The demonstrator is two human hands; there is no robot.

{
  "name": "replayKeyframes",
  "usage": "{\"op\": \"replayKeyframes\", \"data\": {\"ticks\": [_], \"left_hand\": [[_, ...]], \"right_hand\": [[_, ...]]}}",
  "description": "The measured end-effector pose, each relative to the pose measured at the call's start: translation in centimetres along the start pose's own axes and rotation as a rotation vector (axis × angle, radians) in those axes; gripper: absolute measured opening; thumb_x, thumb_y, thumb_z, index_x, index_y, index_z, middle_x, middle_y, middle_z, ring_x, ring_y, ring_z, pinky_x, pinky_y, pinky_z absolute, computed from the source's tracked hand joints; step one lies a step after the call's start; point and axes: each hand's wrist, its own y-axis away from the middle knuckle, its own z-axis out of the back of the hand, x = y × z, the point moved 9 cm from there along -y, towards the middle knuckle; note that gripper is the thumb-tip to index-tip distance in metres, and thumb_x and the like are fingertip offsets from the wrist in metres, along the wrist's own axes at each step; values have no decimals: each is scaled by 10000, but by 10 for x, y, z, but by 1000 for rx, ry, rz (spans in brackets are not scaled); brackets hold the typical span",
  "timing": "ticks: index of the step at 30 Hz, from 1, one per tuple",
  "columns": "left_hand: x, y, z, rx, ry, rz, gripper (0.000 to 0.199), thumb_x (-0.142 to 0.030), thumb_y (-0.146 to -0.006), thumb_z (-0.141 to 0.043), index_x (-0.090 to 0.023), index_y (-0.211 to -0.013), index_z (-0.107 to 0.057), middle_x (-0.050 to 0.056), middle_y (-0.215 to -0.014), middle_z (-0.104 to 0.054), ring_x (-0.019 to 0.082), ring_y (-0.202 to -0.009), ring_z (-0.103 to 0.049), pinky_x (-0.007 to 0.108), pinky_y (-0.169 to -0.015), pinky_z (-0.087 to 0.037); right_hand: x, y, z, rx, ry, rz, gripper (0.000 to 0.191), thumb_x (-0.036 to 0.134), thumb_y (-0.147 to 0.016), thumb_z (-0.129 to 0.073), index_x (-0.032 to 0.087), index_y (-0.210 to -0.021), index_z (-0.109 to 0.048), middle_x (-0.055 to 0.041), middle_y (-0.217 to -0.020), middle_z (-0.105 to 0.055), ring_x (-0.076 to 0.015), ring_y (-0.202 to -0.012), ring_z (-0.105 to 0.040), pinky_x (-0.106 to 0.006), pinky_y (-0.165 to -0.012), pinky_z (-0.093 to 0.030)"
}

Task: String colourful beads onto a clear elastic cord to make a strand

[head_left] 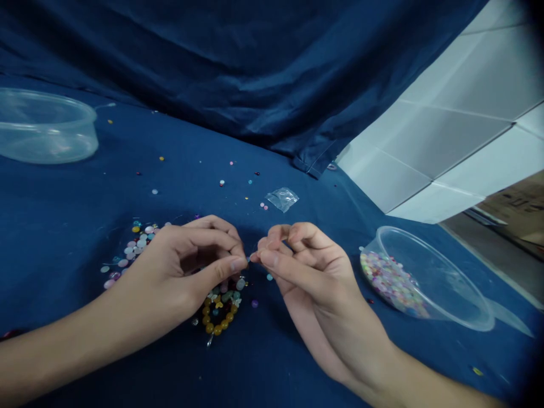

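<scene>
My left hand [199, 255] is closed in a pinch, thumb against forefinger, over the blue cloth. Opposite it, my right hand [310, 260] pinches too, its fingertips almost meeting those of the left. A tiny pale bead [249, 259] shows in the gap between them; any thread there is too fine to make out. Below the left hand lies a loop of amber-yellow beads [218, 329], with a yellow star-like charm and green and pink beads at its upper end. A pile of mixed beads [131, 248] is partly hidden behind the left wrist.
A clear tub [437, 277] of pastel beads leans at the right. Another clear plastic tub [51, 127] stands at far left. A small clear bag [283, 199] and scattered beads lie beyond the hands. Dark blue fabric [212, 73] hangs behind, beside white tiles [425, 147].
</scene>
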Motion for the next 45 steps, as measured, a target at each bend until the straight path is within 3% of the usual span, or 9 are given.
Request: {"op": "replayKeyframes", "data": {"ticks": [8, 13, 22, 30, 45], "left_hand": [[1, 0, 1, -3, 10, 12, 193, -270, -860, -617, -194, -707, -707, 25, -876, -619, 138, -793, -635, 156, -605, -530], [1, -1, 0, 0, -21, 0, 182, -274, -873, -614, -216, -736, -719, 24, -872, -647, 179, -941, -632, 175, -649, -525], [1, -1, 1, -22, -38, -19, 165, -267, -860, -623, -234, -746, -738, 4, -873, -683, 151, -884, -647, 171, -688, -527], [0, -3, 2, -27, -15, -24, 165, -272, -826, -625, -213, -725, -742, 26, -828, -691, 174, -836, -665, 182, -603, -528], [-1, -2, 3, -22, -43, -38, 151, -289, -830, -632, -227, -730, -727, -6, -833, -706, 162, -899, -667, 176, -693, -530]], "right_hand": [[3, 0, 0, 11, 104, 107, 232, 33, -722, -799, 221, -721, -664, 23, -829, -643, -99, -788, -601, -212, -779, -502], [3, 2, 1, -3, 109, 116, 235, 36, -711, -803, 226, -706, -665, 24, -823, -642, -106, -780, -601, -219, -768, -514], [3, 2, 4, -49, 84, 123, 236, 52, -679, -841, 202, -709, -662, 17, -827, -659, -90, -772, -625, -179, -758, -535], [4, 2, 4, -40, 106, 168, 242, 43, -674, -844, 194, -681, -655, 14, -796, -665, -93, -752, -653, -170, -738, -556], [9, 5, 2, -16, 188, 269, 235, -5, -736, -766, 207, -704, -668, 19, -793, -664, -105, -767, -656, -195, -726, -560]]}}
